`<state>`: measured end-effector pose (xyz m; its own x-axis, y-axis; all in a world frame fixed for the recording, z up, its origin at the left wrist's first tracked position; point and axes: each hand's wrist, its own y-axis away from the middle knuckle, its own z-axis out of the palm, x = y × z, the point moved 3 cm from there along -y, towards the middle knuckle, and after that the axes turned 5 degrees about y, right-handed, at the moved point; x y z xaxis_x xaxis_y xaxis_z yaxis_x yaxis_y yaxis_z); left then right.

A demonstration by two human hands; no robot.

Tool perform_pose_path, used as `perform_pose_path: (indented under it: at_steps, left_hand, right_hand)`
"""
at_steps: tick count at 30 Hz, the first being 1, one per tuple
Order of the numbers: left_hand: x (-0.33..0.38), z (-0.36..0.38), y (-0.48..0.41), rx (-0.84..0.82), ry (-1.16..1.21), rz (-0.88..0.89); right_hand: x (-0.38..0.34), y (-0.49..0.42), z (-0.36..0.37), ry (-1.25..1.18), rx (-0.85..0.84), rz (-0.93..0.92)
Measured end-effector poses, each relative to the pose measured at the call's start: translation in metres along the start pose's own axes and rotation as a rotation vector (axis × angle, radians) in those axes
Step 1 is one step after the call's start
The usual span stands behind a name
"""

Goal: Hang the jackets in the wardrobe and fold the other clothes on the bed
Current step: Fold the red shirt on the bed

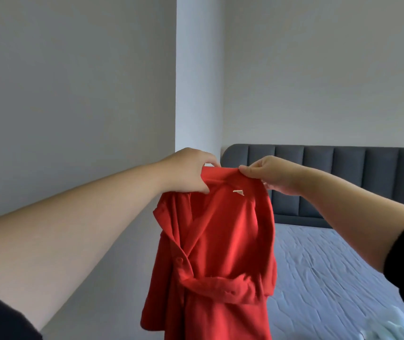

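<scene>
Left wall (73,82): plain, grey, in shade, fills the left half of view. Column (199,69): white, brighter lit, vertical, stands at centre just right of the left wall. Far wall (318,69): off-white, evenly lit, spans the right half behind the column.

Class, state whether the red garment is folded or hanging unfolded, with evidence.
Hanging unfolded: the left hand and right hand pinch the red garment by its collar, and it drapes down freely.

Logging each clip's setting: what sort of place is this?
Most likely a bedroom: a made bed, its dark padded headboard against the wall, and a red garment held up.
</scene>
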<state>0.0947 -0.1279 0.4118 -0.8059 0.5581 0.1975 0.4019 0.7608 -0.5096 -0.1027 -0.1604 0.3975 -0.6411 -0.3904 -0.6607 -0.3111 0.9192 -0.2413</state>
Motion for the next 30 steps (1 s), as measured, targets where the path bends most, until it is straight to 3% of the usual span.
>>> perform_pose_path:
  at_steps: [4, 9, 15, 19, 25, 30]
  left_hand:
    - [-0.003, -0.009, 0.005, 0.230, 0.054, 0.005]
    - [-0.009, -0.011, 0.005, 0.340, 0.049, -0.082]
    - [-0.018, -0.010, 0.010, 0.392, 0.070, -0.105]
    - [-0.029, -0.015, 0.014, 0.469, 0.130, -0.137]
    - [-0.041, -0.018, 0.019, 0.605, 0.263, -0.161]
    - [-0.042, -0.011, 0.019, 0.600, 0.468, -0.139]
  right_hand:
    - [-0.010, 0.003, 0.022, 0.370, 0.356, -0.169]
    - [0.000, 0.027, 0.082, 0.197, 0.622, -0.258]
    - [0.022, 0.016, 0.130, 0.160, 0.449, -0.268]
    - [0.021, 0.010, 0.126, -0.090, 0.623, -0.291]
    - [0.032, 0.002, 0.159, 0.203, 0.464, -0.230]
    - [0.044, -0.004, 0.175, 0.346, 0.435, -0.120]
